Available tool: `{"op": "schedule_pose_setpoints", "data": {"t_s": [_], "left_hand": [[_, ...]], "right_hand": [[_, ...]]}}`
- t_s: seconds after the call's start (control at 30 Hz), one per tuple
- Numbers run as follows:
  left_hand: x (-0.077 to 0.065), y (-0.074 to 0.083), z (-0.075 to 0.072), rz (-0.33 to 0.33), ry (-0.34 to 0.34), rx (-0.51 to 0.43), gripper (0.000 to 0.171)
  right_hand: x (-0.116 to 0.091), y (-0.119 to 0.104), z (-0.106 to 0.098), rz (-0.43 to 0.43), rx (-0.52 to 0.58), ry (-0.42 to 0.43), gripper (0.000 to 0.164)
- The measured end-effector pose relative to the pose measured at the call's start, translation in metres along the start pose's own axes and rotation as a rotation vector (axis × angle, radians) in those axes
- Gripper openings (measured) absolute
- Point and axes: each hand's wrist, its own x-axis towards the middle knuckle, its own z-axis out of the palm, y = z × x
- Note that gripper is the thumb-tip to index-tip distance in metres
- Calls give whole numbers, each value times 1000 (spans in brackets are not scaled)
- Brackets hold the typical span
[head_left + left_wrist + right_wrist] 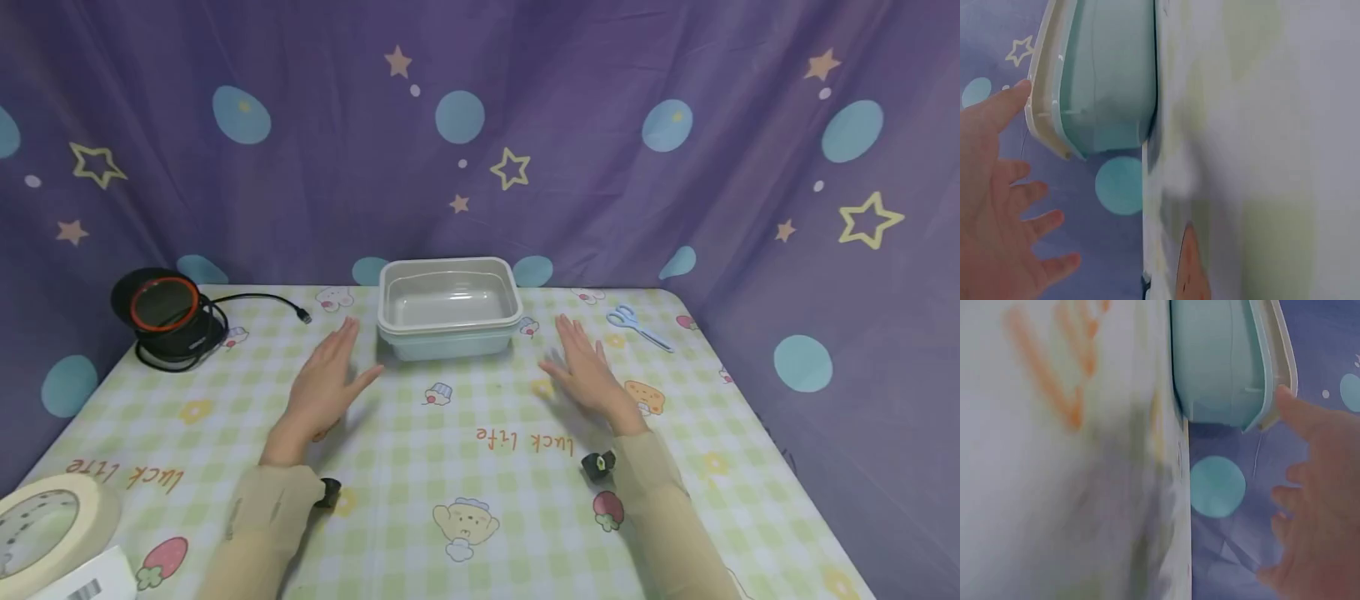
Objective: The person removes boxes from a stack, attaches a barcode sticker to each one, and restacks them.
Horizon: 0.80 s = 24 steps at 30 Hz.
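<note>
A rectangular plastic container (452, 344), light blue outside with a grey inner tray and rim, stands at the back middle of the table. My left hand (324, 385) is held to the left of it with straight fingers and the thumb spread. On the other side my right hand (588, 372) is likewise extended, a gap between it and the container. Nothing is held in either hand. Both wrist views show the container's light blue side (1113, 75) beyond the spread fingers, with the right hand (1322, 487) at the edge of its own view.
At the back left sits a black round device (168, 317) with an orange ring and a USB cable (258, 296). Blue scissors (639, 327) lie at the back right. A masking tape roll (97, 529) and a white box (97, 579) occupy the front left corner.
</note>
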Motion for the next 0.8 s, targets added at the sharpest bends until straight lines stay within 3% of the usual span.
{"op": "schedule_pose_setpoints", "data": {"t_s": [0.2, 0.33, 0.57, 0.8], "left_hand": [[13, 2, 9, -45, -32, -257, 91], [23, 3, 16, -47, -36, -358, 92], [38, 8, 25, -29, -20, -422, 90], [44, 9, 31, -29, 5, -428, 89]], "right_hand": [[25, -14, 1, -32, 252, 82, 71], [41, -28, 1, -15, 413, 149, 59], [61, -44, 3, 113, 427, 223, 54], [73, -52, 8, 194, 447, 188, 53]]}}
